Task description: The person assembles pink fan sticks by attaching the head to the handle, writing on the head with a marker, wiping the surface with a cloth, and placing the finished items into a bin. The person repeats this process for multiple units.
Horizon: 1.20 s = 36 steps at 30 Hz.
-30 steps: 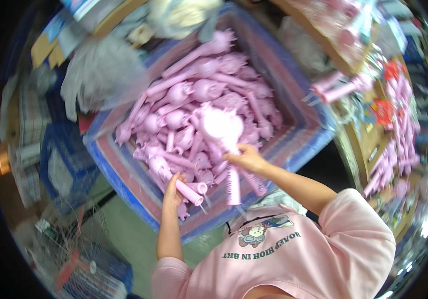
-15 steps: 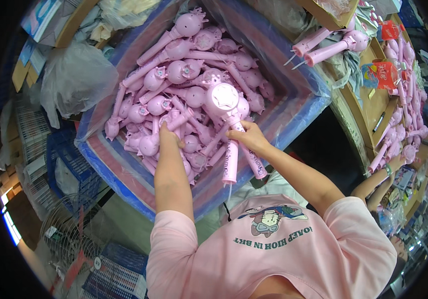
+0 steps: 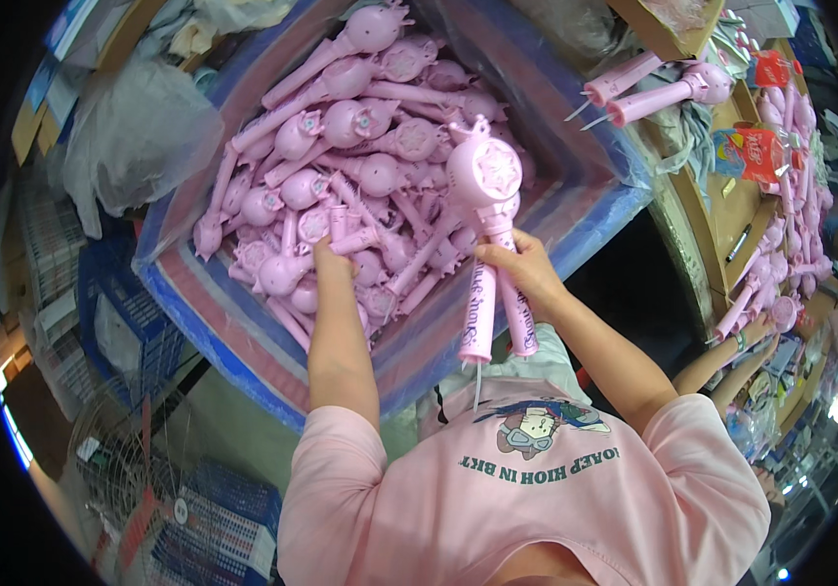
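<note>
My right hand [image 3: 528, 272] is closed around two pink toy wands, held above the near right side of a big box. The front wand [image 3: 485, 174] has a round head with a star pattern and a crown-like top; a thin pale rod sticks out of its handle's lower end. Partly behind it is the second wand [image 3: 519, 327]. My left hand [image 3: 334, 259] reaches into a heap of similar wands [image 3: 360, 122], closed at the handle of one wand [image 3: 355, 240]; most of its fingers are hidden among the wands.
The box [image 3: 228, 347] has blue and red walls lined with clear plastic. On the right, more wands [image 3: 668, 93] lie by cardboard trays [image 3: 721, 220], near red packages [image 3: 751, 151] and another person's hands [image 3: 753, 332]. Left are a plastic bag [image 3: 141, 137], blue crates [image 3: 126, 313] and a wire fan guard [image 3: 136, 459].
My right hand has moved a little right, carrying both wands, and the front wand's head has turned slightly. My left hand stays in the heap, almost in the same spot.
</note>
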Motion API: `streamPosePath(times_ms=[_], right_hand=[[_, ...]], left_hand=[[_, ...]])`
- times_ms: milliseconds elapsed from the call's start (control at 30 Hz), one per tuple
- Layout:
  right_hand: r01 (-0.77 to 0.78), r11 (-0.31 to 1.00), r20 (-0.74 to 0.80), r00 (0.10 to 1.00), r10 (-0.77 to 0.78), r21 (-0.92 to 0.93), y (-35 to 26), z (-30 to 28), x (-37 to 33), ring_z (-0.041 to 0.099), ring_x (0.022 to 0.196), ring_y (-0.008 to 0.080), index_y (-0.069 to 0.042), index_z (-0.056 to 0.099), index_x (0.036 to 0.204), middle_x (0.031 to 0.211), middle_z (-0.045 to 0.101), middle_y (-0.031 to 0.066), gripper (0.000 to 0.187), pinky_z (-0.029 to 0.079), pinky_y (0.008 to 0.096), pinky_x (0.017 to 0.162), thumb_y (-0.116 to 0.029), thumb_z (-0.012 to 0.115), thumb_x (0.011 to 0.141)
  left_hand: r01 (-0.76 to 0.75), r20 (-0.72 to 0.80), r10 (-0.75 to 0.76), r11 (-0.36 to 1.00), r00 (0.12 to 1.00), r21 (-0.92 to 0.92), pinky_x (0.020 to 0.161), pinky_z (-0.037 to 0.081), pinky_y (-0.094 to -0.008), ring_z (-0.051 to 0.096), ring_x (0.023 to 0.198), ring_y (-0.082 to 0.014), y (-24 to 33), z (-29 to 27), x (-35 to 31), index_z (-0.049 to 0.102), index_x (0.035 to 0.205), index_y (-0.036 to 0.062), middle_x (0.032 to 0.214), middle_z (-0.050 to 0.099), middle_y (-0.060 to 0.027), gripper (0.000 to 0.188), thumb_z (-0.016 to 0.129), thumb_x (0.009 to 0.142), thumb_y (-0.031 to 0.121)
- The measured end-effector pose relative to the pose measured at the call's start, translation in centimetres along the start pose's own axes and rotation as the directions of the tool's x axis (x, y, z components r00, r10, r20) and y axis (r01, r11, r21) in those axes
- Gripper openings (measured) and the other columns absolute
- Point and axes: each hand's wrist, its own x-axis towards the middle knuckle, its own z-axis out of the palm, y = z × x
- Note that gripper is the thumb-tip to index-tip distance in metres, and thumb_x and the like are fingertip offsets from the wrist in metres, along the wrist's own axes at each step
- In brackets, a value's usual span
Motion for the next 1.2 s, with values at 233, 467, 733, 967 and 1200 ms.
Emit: streamPosePath(times_ms=[233,467,733,967,1200], right_hand=[[0.027,0.998,-0.007,1.0,-0.027,-0.065,-1.2,0.4,-1.1,0.06,0.07,0.0132,-0.003,0.062,0.097,0.082,0.063,0.0047,0.023,0.051,0.029,0.065,-0.015,0.071,0.078],[0.291,0.955,0.092,0.954,-0.285,-0.061,-4.9,-1.7,-5.6,0.055,0.068,0.0103,-0.004,0.061,0.086,0.074,0.059,0.0009,0.023,0.048,0.0282,0.065,-0.013,0.073,0.068],[0.673,0.732,-0.24,0.696,-0.676,-0.109,-10.0,-14.2,-17.8,0.055,0.081,0.0107,-0.001,0.058,0.109,0.09,0.06,0.0045,0.043,0.048,0.0272,0.075,-0.012,0.067,0.068],[0.846,0.507,-0.719,0.25,-0.649,-0.164,-6.7,-31.4,-24.4,0.06,0.093,0.0152,-0.001,0.055,0.119,0.105,0.064,0.0089,0.048,0.047,0.0291,0.083,-0.01,0.066,0.073],[0.799,0.598,-0.959,0.123,-0.255,-0.056,-1.2,-47.5,-27.2,0.062,0.09,0.0182,0.0,0.055,0.117,0.103,0.064,0.0089,0.045,0.049,0.0298,0.077,0.002,0.066,0.074]], left_hand=[[0.0,0.213,-0.006,1.0,0.977,0.029,0.057,0.053,-0.0328,0.059,0.066,-0.0216,-3.9,-2.0,-15.7,0.052,0.107,0.0044,0.087,0.058,-0.0072,0.029,0.06,0.078,0.003],[-0.757,0.653,0.382,0.312,0.654,0.574,0.085,0.043,-0.0309,0.053,0.093,-0.0187,-2.4,3.8,-32.3,0.046,0.119,0.0009,0.102,0.054,-0.0083,0.051,0.061,0.071,-0.004],[-0.999,1.0,-0.007,-0.036,0.027,0.026,0.085,0.044,-0.0312,0.055,0.093,-0.0188,-3.9,18.1,-46.6,0.05,0.112,0.0005,0.103,0.057,-0.0088,0.044,0.059,0.071,-0.007],[-0.982,0.722,-0.672,0.174,-0.168,-0.067,0.084,0.044,-0.0275,0.054,0.094,-0.0135,-21.1,32.2,-53.4,0.052,0.116,0.0018,0.103,0.058,-0.0058,0.048,0.061,0.069,0.0],[-0.987,0.477,-0.864,0.128,-0.158,-0.097,0.086,0.045,-0.0316,0.056,0.092,-0.0178,-40.8,41.9,-56.1,0.05,0.118,0.0006,0.102,0.059,-0.0078,0.054,0.062,0.066,0.002]])
